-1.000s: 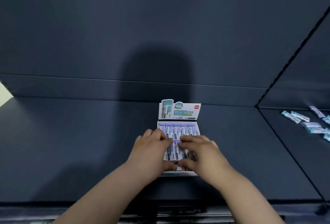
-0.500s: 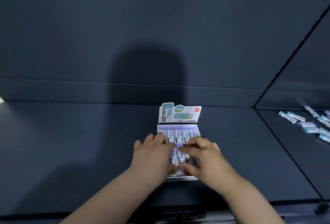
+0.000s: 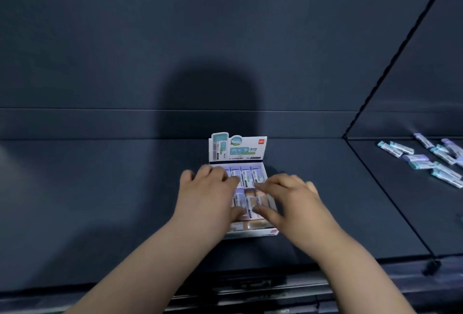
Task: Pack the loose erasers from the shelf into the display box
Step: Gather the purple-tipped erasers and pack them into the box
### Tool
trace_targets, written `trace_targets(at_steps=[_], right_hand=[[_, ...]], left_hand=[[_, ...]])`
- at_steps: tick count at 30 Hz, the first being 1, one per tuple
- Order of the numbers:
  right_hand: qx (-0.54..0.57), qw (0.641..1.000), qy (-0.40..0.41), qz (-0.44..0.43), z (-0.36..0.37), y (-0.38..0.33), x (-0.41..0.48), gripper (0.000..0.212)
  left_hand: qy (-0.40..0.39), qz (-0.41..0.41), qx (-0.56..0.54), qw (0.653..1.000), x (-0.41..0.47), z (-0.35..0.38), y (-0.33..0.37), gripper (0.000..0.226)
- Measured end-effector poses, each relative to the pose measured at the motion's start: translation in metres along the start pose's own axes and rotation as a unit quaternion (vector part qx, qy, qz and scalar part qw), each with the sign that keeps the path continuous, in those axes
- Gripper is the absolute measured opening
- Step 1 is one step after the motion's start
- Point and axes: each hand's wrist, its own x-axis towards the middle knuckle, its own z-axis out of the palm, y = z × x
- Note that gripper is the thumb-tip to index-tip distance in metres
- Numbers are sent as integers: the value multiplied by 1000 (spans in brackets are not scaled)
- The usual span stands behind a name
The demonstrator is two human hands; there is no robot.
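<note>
A white display box (image 3: pixel 253 233) with an upright printed flap (image 3: pixel 237 149) stands on the dark shelf, mid-frame. Purple-sleeved erasers (image 3: pixel 246 176) lie in rows inside it. My left hand (image 3: pixel 208 198) lies over the box's left side, fingers spread flat across the erasers. My right hand (image 3: pixel 293 201) lies over the right side, fingers stretched out and thumb touching the lower row. Neither hand grips anything. Several loose erasers (image 3: pixel 426 157), teal and purple, lie scattered on the neighbouring shelf section at the far right.
The dark shelf (image 3: pixel 100 201) runs wide to the left of the box. A dark back wall rises behind. A thin seam (image 3: pixel 390 203) divides this section from the right one. The shelf's front edge runs below my forearms.
Both hands have spread apart a little over the box, uncovering more of the middle erasers. The view has shifted slightly left.
</note>
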Motion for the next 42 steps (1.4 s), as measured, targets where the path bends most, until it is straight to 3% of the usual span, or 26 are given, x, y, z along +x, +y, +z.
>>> trace_targets(at_steps=[4, 12, 22, 32, 42], right_hand=[[-24, 999, 22, 28, -17, 31, -21, 43], [-50, 994, 17, 95, -73, 128, -86, 50], [-55, 992, -13, 112, -132, 250, -151, 61], [-14, 993, 0, 120, -141, 293, -142, 62], [7, 982, -6, 189, -133, 339, -119, 62]], left_hand=[[51, 51, -36, 997, 5, 1, 42, 49], [67, 106, -81, 989, 24, 20, 166, 60], [95, 108, -78, 986, 51, 40, 315, 70], [55, 77, -60, 994, 74, 49, 343, 70], [11, 107, -34, 994, 139, 64, 336, 66]])
